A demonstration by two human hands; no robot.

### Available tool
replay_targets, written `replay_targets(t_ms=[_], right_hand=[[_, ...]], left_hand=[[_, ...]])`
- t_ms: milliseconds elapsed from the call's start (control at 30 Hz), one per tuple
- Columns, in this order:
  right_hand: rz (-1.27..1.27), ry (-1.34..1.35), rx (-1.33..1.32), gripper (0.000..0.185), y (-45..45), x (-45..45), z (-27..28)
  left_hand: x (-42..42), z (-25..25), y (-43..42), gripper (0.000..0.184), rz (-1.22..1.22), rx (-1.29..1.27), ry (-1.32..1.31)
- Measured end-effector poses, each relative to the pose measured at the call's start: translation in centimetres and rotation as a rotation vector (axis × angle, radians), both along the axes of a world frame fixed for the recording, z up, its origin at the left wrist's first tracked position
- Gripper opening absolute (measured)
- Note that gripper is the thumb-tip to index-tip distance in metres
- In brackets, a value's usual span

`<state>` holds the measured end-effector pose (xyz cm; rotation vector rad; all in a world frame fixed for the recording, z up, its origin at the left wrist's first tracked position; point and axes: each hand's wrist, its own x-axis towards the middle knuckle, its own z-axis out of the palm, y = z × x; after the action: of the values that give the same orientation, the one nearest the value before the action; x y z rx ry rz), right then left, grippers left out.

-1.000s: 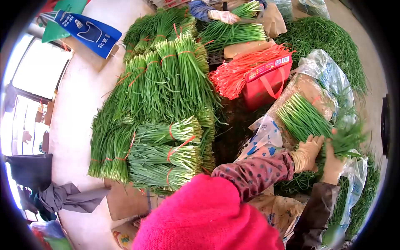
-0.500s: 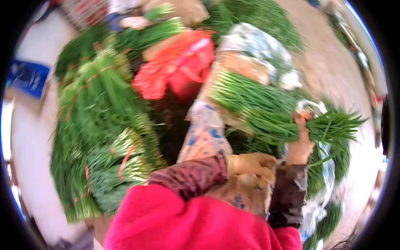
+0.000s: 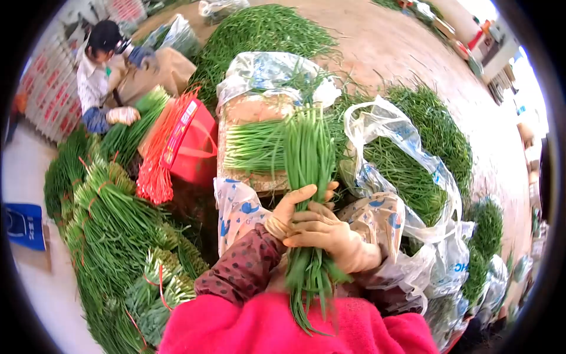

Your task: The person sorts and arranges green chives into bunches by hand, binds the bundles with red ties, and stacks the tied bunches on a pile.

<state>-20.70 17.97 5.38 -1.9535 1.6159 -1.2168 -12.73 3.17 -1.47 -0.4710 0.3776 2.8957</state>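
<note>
A bunch of long green stalks (image 3: 308,147) stands roughly upright in front of my chest, pale ends up and leafy tips hanging down. My left hand (image 3: 290,211), gloved, grips it from the left side. From the right, my right hand (image 3: 330,236) wraps its fingers across the front of the same bunch, touching my left hand. Behind the bunch, more stalks (image 3: 253,147) lie sideways on a board (image 3: 236,177) over my lap. A patterned plastic sheet (image 3: 239,209) hangs below the board.
Tied bundles (image 3: 112,218) are piled at the left. Red ties (image 3: 154,171) lie beside a red bag (image 3: 197,147). A co-worker (image 3: 103,76) sits at the upper left. Loose stalks (image 3: 265,35) heap behind the board; a clear plastic bag (image 3: 436,171) is at the right.
The view has swung right. My right hand has brought the bunch from the right to my front and turned it upright. My left hand, earlier away from it, now holds it too.
</note>
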Motion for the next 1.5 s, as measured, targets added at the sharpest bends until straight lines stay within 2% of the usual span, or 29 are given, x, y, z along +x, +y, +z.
replay_targets(t_ms=[33, 67, 133, 167, 200, 233, 267, 333, 367, 433, 467, 533, 567, 600, 667, 700, 733, 800, 833, 867, 933, 1000, 1067, 1133, 1233, 1300, 1367, 1433, 1500], right_hand=[[0.111, -0.244, 0.074, 0.035, 0.7, -0.4, 0.3], [0.057, -0.752, 0.14, 0.035, 2.3, 0.0, 0.4], [0.022, -1.351, 0.009, 0.038, 3.8, -1.5, -6.2], [-0.283, -1.355, 0.241, 0.047, 3.3, -1.8, -4.9], [-0.258, -1.249, 0.339, 0.061, 2.8, -2.1, -6.6], [-0.164, -1.433, 0.368, 0.069, 2.4, -1.5, -8.1], [-0.057, -1.615, 0.392, 0.077, 1.8, -0.7, -9.6], [0.35, -1.781, 0.257, 0.089, -0.6, -0.5, -11.9], [0.322, -1.78, 0.141, 0.092, -1.2, -0.7, -12.5], [0.267, -1.768, -0.091, 0.101, -2.5, -1.1, -12.4], [0.013, -1.797, -0.212, 0.102, -2.6, -1.3, -12.7], [-0.15, -1.816, -0.27, 0.107, -2.2, -2.8, -14.9], [-0.113, -1.884, -0.291, 0.106, -1.9, -3.2, -15.8], [0.105, -1.986, -0.305, 0.103, -1.7, -4.0, -18.5], [-0.251, -2.071, -0.16, 0.098, -1.0, -3.9, -19.0], [-0.306, -2.071, -0.007, 0.094, -0.2, -3.9, -15.7], [-0.299, -2.076, 0.088, 0.071, -0.5, -4.5, -14.0], [-0.334, -1.925, 0.275, 0.045, -0.7, -5.9, -17.1], [-0.645, -1.725, 0.406, 0.031, -1.3, -5.9, -16.0], [-0.697, -1.483, 0.441, 0.032, -1.4, -6.6, -18.8], [-0.918, -1.238, 0.485, 0.029, -2.0, -7.1, -22.1], [-1.093, -1.234, 0.367, 0.024, -1.0, -7.8, -21.5], [-1.29, -1.39, 0.342, 0.023, 0.7, -10.6, -20.2], [-1.39, -1.406, 0.164, 0.022, 2.5, -13.4, -20.7], [-1.076, -1.158, 0.243, 0.027, 2.9, -13.9, -17.3], [-0.745, -0.831, 0.778, 0.042, 1.2, -11.4, -9.7], [-0.531, -0.355, 0.725, 0.064, -1.4, -8.9, -8.4], [-0.38, -0.178, 0.866, 0.079, -4.1, -6.7, -6.9], [-0.248, -0.021, 0.922, 0.071, -5.9, -4.7, -7.3]], left_hand=[[0.1, -0.5, -0.5, 0.045, -0.01, -0.055, -0.007], [0.1, -1.6, -1.2, 0.047, -0.022, -0.11, -0.013], [0.2, -2.2, -2.8, 0.041, -0.045, -0.119, -0.049], [0.4, -2.2, -3.4, 0.04, -0.071, -0.175, -0.009], [0.4, -2.2, -3.9, 0.039, -0.104, -0.228, 0.034], [0.6, -1.9, -3.7, 0.038, -0.085, -0.365, 0.083], [0.8, -1.8, -4.3, 0.043, -0.206, -0.309, 0.131], [1.4, 0.2, -4.2, 0.047, -0.292, -0.484, 0.122], [1.8, 1.8, -3.5, 0.046, -0.256, -0.522, 0.024], [2.9, 0.4, -5.3, 0.05, -0.537, -0.504, 0.025], [3.5, 0.0, -5.6, 0.054, -0.624, -0.498, 0.001], [4.8, -1.3, -5.9, 0.053, -0.653, -0.468, -0.063], [5.5, -1.8, -6.0, 0.052, -0.689, -0.408, -0.074], [6.2, -2.0, -5.9, 0.052, -0.72, -0.344, -0.085], [7.4, -2.4, -5.5, 0.052, -0.735, -0.305, -0.157], [7.9, -2.9, -5.2, 0.052, -0.759, -0.312, -0.172], [8.4, -3.1, -5.0, 0.051, -0.783, -0.32, -0.186], [9.1, -2.9, -4.6, 0.05, -0.789, -0.312, -0.25], [9.2, -2.6, -4.2, 0.048, -0.77, -0.307, -0.27], [9.3, -2.3, -4.0, 0.046, -0.751, -0.303, -0.287], [9.3, -2.0, -4.1, 0.044, -0.766, -0.291, -0.296], [9.6, -1.5, -4.1, 0.043, -0.766, -0.275, -0.308], [9.8, -0.5, -4.6, 0.041, -0.696, -0.252, -0.359], [10.8, 0.0, -5.5, 0.042, -0.694, -0.199, -0.371], [12.0, -0.2, -5.7, 0.041, -0.621, -0.361, -0.472], [11.5, -0.2, -5.5, 0.039, -0.635, -0.407, -0.495], [10.2, 0.2, -5.0, 0.036, -0.672, -0.543, -0.529], [9.6, -0.1, -4.2, 0.037, -0.681, -0.59, -0.495], [8.7, 0.5, -3.3, 0.04, -0.673, -0.658, -0.487]])
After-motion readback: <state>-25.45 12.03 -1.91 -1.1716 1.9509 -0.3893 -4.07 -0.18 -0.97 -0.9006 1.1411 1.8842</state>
